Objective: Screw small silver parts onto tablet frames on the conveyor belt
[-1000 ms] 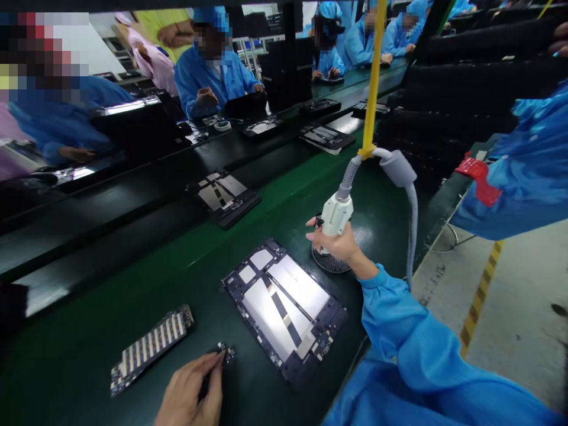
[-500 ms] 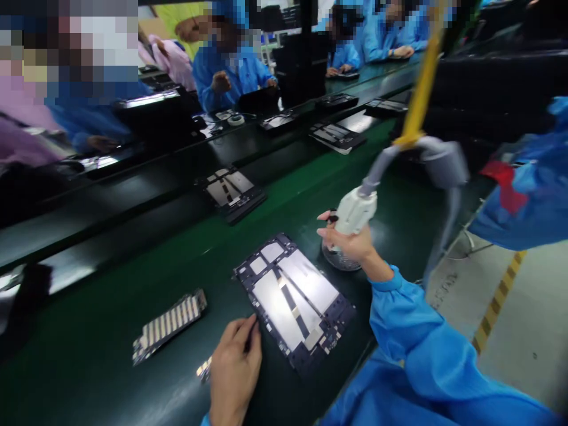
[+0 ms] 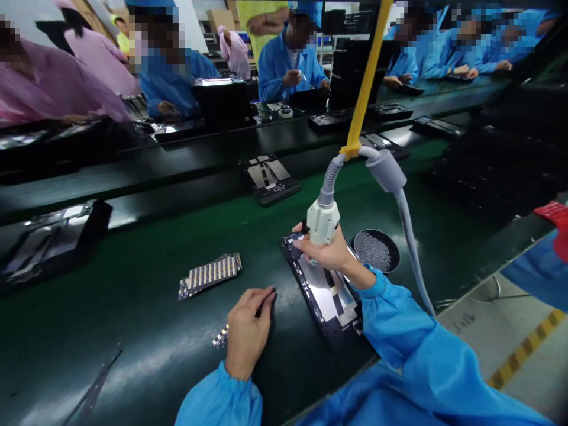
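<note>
My right hand (image 3: pixel 326 251) grips a white powered screwdriver (image 3: pixel 323 220) that hangs from a grey hose and a yellow cord. Its tip stands over the far end of a dark tablet frame (image 3: pixel 326 290) with silver plates, lying on the green belt. My left hand (image 3: pixel 249 328) rests on the belt left of the frame, fingers curled around a thin dark tool I cannot name. A small circuit piece (image 3: pixel 220 337) lies by its thumb. A ribbed component strip (image 3: pixel 209 274) lies further left.
A round black dish of screws (image 3: pixel 376 250) sits right of the frame. Another tablet frame (image 3: pixel 268 177) lies further up the belt. People in blue and pink coats work along the far bench (image 3: pixel 284 127). A dark fixture (image 3: pixel 48 242) stands at the left.
My right hand carried the screwdriver from the screw dish over to the tablet frame. My left hand drew back from the frame's edge. The view swung, leaving the frame closer to me.
</note>
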